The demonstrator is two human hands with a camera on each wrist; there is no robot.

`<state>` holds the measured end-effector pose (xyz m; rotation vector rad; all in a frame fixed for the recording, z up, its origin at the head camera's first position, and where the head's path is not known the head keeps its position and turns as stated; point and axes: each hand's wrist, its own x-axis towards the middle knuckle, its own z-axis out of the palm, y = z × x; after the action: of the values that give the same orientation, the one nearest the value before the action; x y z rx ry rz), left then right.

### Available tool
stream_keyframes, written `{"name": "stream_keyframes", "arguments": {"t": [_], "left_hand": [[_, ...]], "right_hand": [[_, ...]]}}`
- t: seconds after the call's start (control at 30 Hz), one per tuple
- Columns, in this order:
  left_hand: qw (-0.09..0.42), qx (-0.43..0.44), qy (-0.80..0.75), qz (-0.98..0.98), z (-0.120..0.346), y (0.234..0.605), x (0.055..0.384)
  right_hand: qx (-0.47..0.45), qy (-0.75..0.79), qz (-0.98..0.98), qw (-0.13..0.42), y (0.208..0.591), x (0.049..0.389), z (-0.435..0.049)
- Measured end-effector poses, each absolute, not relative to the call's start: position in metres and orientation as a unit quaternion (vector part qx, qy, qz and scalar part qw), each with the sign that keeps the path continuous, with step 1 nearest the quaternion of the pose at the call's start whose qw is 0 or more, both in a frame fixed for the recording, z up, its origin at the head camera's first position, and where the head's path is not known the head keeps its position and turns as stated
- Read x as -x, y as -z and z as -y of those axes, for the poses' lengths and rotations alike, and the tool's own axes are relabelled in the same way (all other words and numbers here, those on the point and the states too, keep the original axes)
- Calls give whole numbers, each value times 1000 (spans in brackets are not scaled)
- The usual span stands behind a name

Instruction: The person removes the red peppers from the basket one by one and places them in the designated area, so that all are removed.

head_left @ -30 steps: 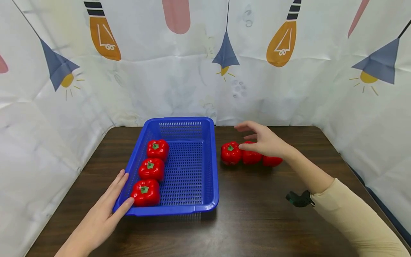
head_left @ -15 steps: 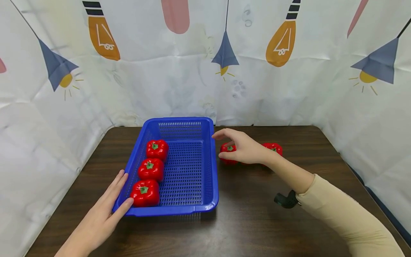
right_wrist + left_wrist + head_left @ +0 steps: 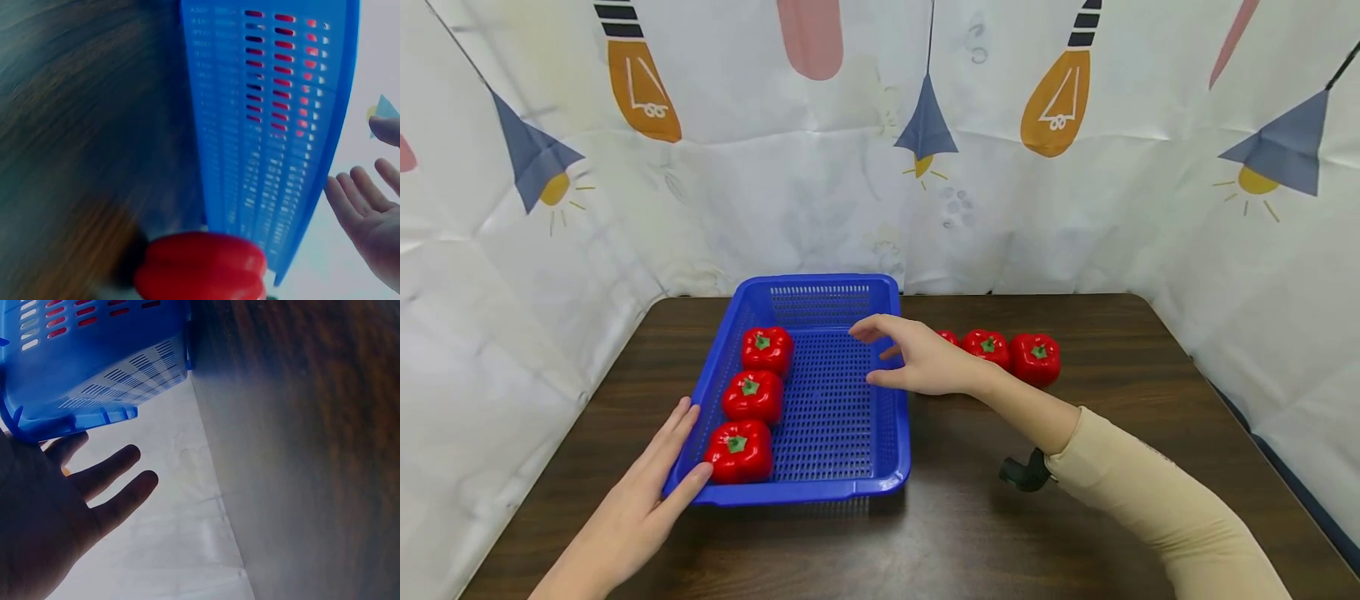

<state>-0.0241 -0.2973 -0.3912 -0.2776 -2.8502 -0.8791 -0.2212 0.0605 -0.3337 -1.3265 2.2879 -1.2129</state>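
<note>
A blue plastic basket (image 3: 898, 450) holds three red bell peppers (image 3: 767, 348) lined up along its left side. My left hand (image 3: 638, 500) rests with extended fingers on the basket's front left rim; the left wrist view shows several of its fingers spread beside the basket wall. Over the basket's right rim reaches my right hand (image 3: 917, 357), thumb and fingers apart and nothing between them. Right of the basket, more red bell peppers (image 3: 1035, 360) stand in a row on the table, the nearest one mostly hidden behind my right hand. One red bell pepper (image 3: 200, 267) appears low in the right wrist view.
A dark wooden table (image 3: 985, 517) carries everything. White cloth (image 3: 790, 192) printed with lamps and bulbs hangs behind it and at both sides. A dark strap end (image 3: 1024, 473) hangs below the right sleeve (image 3: 1138, 487).
My right hand has moved left and slightly nearer, from above the loose peppers to over the basket's right side. The left hand, basket and peppers have stayed put.
</note>
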Motion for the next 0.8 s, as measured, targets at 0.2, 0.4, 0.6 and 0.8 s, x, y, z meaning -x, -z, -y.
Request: {"name": "stream_keyframes", "arguments": {"t": [0.2,0.4,0.6,0.8], "left_hand": [[75,94,294,948,297,391,24],[74,93,292,949,297,390,23],[71,91,290,950,297,389,23],[68,91,290,950,297,388,24]], "right_hand": [[458,407,-782,116,341,224,-45],[463,380,-792,122,343,227,-26],[472,356,-797,120,343,232,-7],[470,350,-801,121,345,237,8]]}}
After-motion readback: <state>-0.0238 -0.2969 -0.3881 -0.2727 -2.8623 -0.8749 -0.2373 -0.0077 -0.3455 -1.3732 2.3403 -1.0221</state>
